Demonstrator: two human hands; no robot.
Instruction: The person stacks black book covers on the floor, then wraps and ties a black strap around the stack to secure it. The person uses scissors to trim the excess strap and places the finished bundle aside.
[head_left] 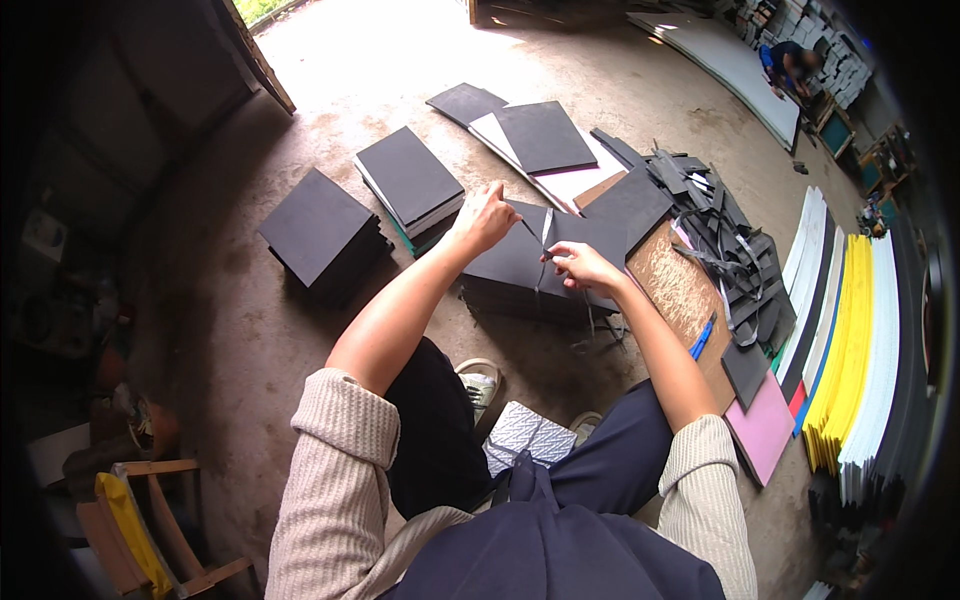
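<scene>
A thick stack of black sheets (505,262) lies before me, just past my knees. Over its top my left hand (484,217) is closed, pinching one end of a thin dark strip (532,232). Lower and to the right, my right hand (584,268) has thumb and fingers pinched on the same strip, near where it crosses itself. Part of the strip stands up pale in the light, and a loose length hangs down the stack's near side. Whether a knot has formed there cannot be made out.
Two more stacks, one black (318,225) and one black-topped (410,175), sit to the left. On the right are a heap of black offcuts (735,245), a blue cutter (703,338), a pink sheet (762,428) and coloured sheets on edge (842,340). Another person (790,65) bends far right.
</scene>
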